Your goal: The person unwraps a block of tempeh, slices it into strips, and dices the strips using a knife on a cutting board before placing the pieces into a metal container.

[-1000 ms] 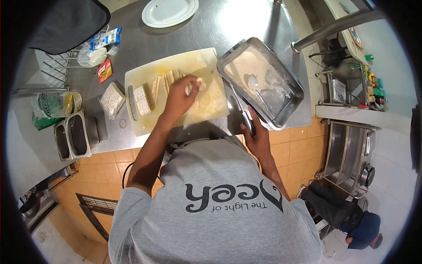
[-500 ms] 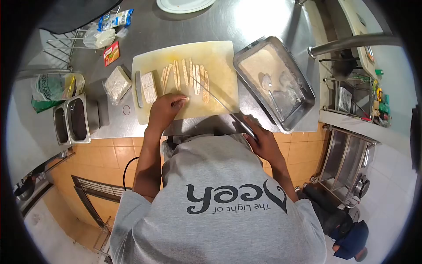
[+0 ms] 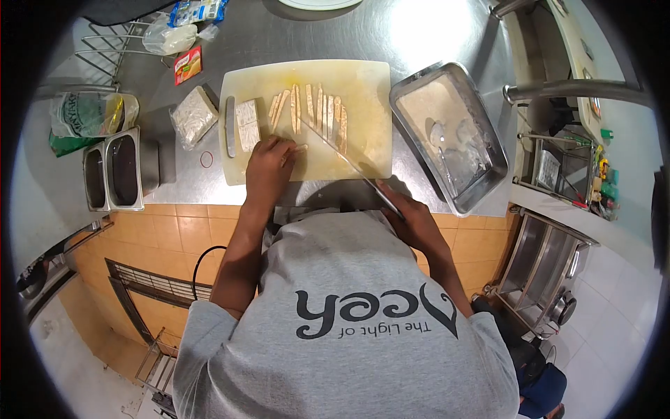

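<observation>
On the pale cutting board (image 3: 366, 84) lie several light strips (image 3: 319, 109) side by side, with a pale block (image 3: 248, 126) to their left. My left hand (image 3: 271, 160) rests at the board's near part, fingers bent together around a small pale piece (image 3: 300, 148), just below the block. My right hand (image 3: 412, 222) is closed on the handle of a knife (image 3: 349, 162). The blade points up and left across the board, its tip among the strips. A wrapped block (image 3: 194, 117) lies left of the board.
A metal tray (image 3: 492, 183) with pale powder and a spoon (image 3: 444, 155) stands right of the board. Two metal containers (image 3: 124, 171) are at the left. A red packet (image 3: 188, 65), plastic bags (image 3: 169, 38) and a plate (image 3: 321, 3) lie farther back.
My left hand has gone from over the strips down to the board's near part. The knife has swung from beside the tray to over the board. The view has shifted.
</observation>
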Tool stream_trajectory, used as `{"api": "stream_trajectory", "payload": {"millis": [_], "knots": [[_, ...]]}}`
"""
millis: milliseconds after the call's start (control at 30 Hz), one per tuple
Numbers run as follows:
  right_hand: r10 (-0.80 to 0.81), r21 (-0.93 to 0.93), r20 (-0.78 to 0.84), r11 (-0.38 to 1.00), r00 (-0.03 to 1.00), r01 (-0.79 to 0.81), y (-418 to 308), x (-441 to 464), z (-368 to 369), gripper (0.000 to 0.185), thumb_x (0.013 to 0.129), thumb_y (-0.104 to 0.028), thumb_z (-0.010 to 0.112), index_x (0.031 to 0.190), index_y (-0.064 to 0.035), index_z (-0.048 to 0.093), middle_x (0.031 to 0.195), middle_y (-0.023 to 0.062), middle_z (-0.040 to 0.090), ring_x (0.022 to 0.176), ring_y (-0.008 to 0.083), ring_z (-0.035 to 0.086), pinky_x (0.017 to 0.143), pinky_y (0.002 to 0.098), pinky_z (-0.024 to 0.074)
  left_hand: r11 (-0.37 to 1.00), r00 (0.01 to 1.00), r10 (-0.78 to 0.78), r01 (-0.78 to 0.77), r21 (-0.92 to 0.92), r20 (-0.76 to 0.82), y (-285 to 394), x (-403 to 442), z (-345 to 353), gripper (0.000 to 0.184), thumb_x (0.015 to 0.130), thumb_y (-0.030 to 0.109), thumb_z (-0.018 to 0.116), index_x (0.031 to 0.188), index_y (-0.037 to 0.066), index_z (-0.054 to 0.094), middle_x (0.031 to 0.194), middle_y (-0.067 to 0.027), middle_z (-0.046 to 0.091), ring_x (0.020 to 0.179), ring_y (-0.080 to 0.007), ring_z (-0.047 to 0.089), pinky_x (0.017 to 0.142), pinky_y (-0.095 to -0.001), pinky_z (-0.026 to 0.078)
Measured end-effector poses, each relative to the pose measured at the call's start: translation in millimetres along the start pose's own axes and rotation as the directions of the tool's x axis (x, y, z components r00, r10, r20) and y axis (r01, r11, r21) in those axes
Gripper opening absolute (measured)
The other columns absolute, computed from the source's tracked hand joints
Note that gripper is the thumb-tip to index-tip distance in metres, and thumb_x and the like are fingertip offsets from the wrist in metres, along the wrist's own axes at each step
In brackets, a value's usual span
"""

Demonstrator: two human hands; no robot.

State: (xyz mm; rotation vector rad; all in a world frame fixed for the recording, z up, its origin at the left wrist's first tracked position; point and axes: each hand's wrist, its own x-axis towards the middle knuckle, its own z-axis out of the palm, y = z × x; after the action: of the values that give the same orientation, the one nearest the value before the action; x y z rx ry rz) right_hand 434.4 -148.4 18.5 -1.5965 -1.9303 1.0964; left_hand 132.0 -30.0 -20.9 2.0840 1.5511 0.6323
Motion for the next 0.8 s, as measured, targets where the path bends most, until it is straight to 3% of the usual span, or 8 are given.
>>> {"api": "stream_trajectory", "payload": {"millis": [67, 167, 267, 300, 400, 500, 600, 800], "knots": [[0.053, -0.003, 0.092, 0.999, 0.994, -0.053, -4.8, -1.3, -4.2, 0.063, 0.094, -0.009, 0.065, 0.151, -0.0254, 0.044, 0.125, 0.0232, 0.064, 0.103, 0.0457, 0.066, 0.086, 0.0485, 0.0562, 1.0, 0.999, 0.026, -0.027, -0.012, -0.047, 2.3, -1.9, 2.4, 0.021, 0.079, 0.002, 0.073, 0.099, 0.008, 0.072, 0.094, -0.0103, 0.065, 0.09, -0.0335, 0.061, 0.08, -0.0421, 0.052], [0.029, -0.01, 0.101, 1.0, 0.994, -0.028, -9.6, -7.1, 0.9, 0.065, 0.093, -0.005, 0.065, 0.153, -0.0179, 0.042, 0.105, 0.0215, 0.067, 0.09, 0.0424, 0.066, 0.078, 0.0463, 0.0528, 0.998, 0.99, 0.058, -0.057, 0.013, -0.131, 0.2, -5.8, 10.0, 0.024, 0.078, 0.001, 0.074, 0.102, 0.008, 0.072, 0.095, -0.0096, 0.065, 0.09, -0.0321, 0.06, 0.08, -0.0417, 0.052], [0.153, -0.004, 0.172, 0.988, 0.973, -0.155, -28.3, -13.9, -2.4, 0.068, 0.094, -0.005, 0.061, 0.155, -0.025, 0.038, 0.116, 0.0208, 0.066, 0.1, 0.0424, 0.066, 0.085, 0.0474, 0.0556, 0.999, 0.988, 0.046, -0.049, -0.014, -0.144, -1.1, -6.9, 12.9, 0.024, 0.078, 0.0, 0.075, 0.101, 0.006, 0.073, 0.095, -0.0098, 0.064, 0.088, -0.0323, 0.06, 0.079, -0.0417, 0.052], [0.158, 0.009, 0.197, 0.987, 0.968, -0.163, -33.2, -16.9, -3.9, 0.067, 0.095, -0.006, 0.061, 0.155, -0.0246, 0.038, 0.105, 0.0192, 0.065, 0.091, 0.041, 0.066, 0.08, 0.0471, 0.0549, 0.997, 0.985, 0.062, -0.067, -0.027, -0.16, -3.0, -9.2, 14.4, 0.023, 0.078, 0.0, 0.075, 0.101, 0.006, 0.073, 0.095, -0.0098, 0.064, 0.088, -0.032, 0.061, 0.079, -0.0412, 0.052], [0.116, -0.059, 0.186, 0.993, 0.976, -0.107, -39.8, -26.0, 2.7, 0.065, 0.097, -0.009, 0.06, 0.155, -0.0258, 0.038, 0.096, 0.0175, 0.062, 0.083, 0.0396, 0.065, 0.075, 0.047, 0.0537, 0.99, 0.973, 0.115, -0.128, -0.053, -0.198, -9.6, -9.5, 17.3, 0.021, 0.079, 0.001, 0.077, 0.099, 0.005, 0.073, 0.095, -0.0097, 0.064, 0.086, -0.0306, 0.061, 0.078, -0.0398, 0.052], [0.153, -0.071, 0.191, 0.987, 0.969, -0.142, -52.6, -29.3, 9.4, 0.064, 0.095, -0.006, 0.061, 0.154, -0.0199, 0.039, 0.095, 0.0191, 0.061, 0.082, 0.0397, 0.063, 0.074, 0.0471, 0.0503, 0.986, 0.971, 0.137, -0.153, -0.069, -0.197, -14.1, -11.5, 18.0, 0.019, 0.079, 0.001, 0.078, 0.098, 0.005, 0.075, 0.095, -0.0091, 0.065, 0.086, -0.0287, 0.062, 0.077, -0.0384, 0.052], [0.183, -0.117, 0.157, 0.979, 0.97, -0.166, -56.9, -33.1, 17.3, 0.061, 0.099, -0.018, 0.058, 0.155, -0.0287, 0.038, 0.094, 0.0168, 0.062, 0.08, 0.039, 0.065, 0.073, 0.0467, 0.0535, 0.981, 0.97, 0.142, -0.165, -0.105, -0.198, -18.8, -11.3, 19.5, 0.018, 0.08, 0.002, 0.078, 0.097, 0.005, 0.076, 0.095, -0.0083, 0.065, 0.087, -0.0273, 0.062, 0.077, -0.0376, 0.052], [0.311, -0.172, 0.195, 0.945, 0.93, -0.279, -72.1, -27.3, 19.3, 0.061, 0.099, -0.017, 0.058, 0.154, -0.0319, 0.038, 0.093, 0.0176, 0.062, 0.081, 0.0398, 0.066, 0.073, 0.0487, 0.054, 0.974, 0.967, 0.155, -0.183, -0.13, -0.203, -23.4, -9.9, 20.0, 0.019, 0.079, 0.001, 0.079, 0.097, 0.005, 0.076, 0.096, -0.0077, 0.065, 0.087, -0.0262, 0.063, 0.077, -0.0366, 0.052]]}}
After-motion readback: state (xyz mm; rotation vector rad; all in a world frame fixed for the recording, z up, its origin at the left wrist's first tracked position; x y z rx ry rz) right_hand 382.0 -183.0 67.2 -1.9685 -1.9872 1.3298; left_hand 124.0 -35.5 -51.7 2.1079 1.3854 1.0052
